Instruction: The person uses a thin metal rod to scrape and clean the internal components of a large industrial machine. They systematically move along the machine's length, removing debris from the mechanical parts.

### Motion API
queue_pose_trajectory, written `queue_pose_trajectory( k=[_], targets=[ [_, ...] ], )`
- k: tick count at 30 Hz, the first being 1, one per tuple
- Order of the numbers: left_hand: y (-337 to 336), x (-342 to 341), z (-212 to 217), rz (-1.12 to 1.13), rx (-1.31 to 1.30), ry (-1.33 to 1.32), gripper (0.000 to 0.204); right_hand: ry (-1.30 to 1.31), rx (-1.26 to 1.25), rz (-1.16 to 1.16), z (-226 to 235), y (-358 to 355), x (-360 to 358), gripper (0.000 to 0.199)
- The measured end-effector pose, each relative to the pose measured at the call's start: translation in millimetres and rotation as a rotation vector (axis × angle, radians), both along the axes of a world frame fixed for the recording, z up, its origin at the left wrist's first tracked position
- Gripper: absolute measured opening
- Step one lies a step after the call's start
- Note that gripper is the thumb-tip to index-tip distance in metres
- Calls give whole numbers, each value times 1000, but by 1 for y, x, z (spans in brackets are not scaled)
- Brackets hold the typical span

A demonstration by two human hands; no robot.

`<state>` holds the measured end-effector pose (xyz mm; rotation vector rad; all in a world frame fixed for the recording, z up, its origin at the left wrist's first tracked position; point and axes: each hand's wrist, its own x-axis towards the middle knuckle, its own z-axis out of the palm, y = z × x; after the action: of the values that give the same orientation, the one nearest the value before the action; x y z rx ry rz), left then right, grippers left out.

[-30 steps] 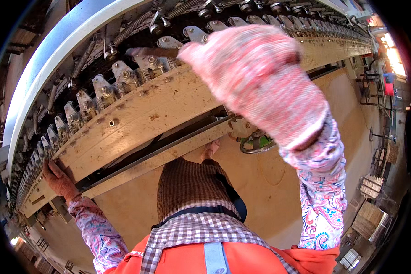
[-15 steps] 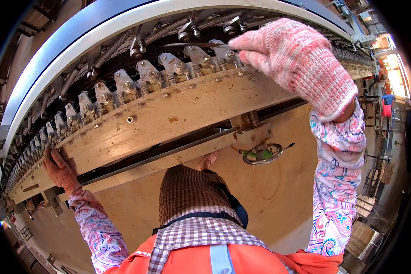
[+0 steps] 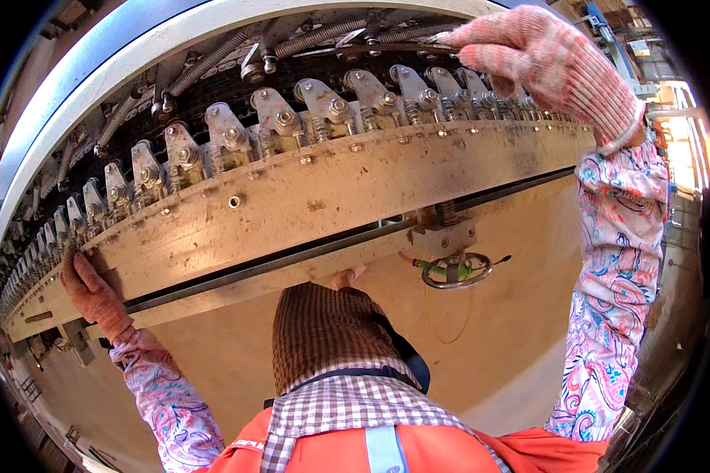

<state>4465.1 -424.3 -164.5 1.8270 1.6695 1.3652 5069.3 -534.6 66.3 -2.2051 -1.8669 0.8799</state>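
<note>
My right hand (image 3: 548, 67), in a pink and white knitted glove, pinches a thin dark rod-like strip (image 3: 394, 48) between thumb and fingers. The strip reaches leftward over the machine's dark gap, in front of the coil springs; what its left end touches is hard to make out. Below it runs a row of metal lever plates (image 3: 276, 114) with bolts and small springs, fixed along a long metal beam (image 3: 292, 197). My left hand (image 3: 96, 293), in a reddish-brown stained glove, lies on the beam's left part with its fingers stretched toward the lever row.
Beneath the beam sits a round handwheel (image 3: 456, 271) with a green part. Coil springs (image 3: 205, 71) hang under the curved white and blue machine rim (image 3: 95, 91). My checked apron (image 3: 335, 331) is close to the beam, above a tan floor (image 3: 237, 370).
My right hand has moved right and slightly up with the strip, uncovering more lever plates. My left hand stays on the beam. The view has shifted a little.
</note>
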Motion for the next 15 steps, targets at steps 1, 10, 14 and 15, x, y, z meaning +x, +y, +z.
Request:
queue_pose_trajectory(
  k=[1, 10, 14, 15],
  targets=[
    [0, -2, 2, 14, -3, 82, 42, -26, 16, -28, 3, -3, -7, 33],
    [5, -17, 0, 70, -32, 173, 44, -550, 421, 441, -26, 1, 9, 25],
    [2, -17, 3, 91, -98, 64, 43, -85, -177, -107, -22, 8, 16, 32],
    [7, -10, 0, 82, -87, 97, 43, 51, -201, -138, -32, 0, 42, 38]
  ],
)
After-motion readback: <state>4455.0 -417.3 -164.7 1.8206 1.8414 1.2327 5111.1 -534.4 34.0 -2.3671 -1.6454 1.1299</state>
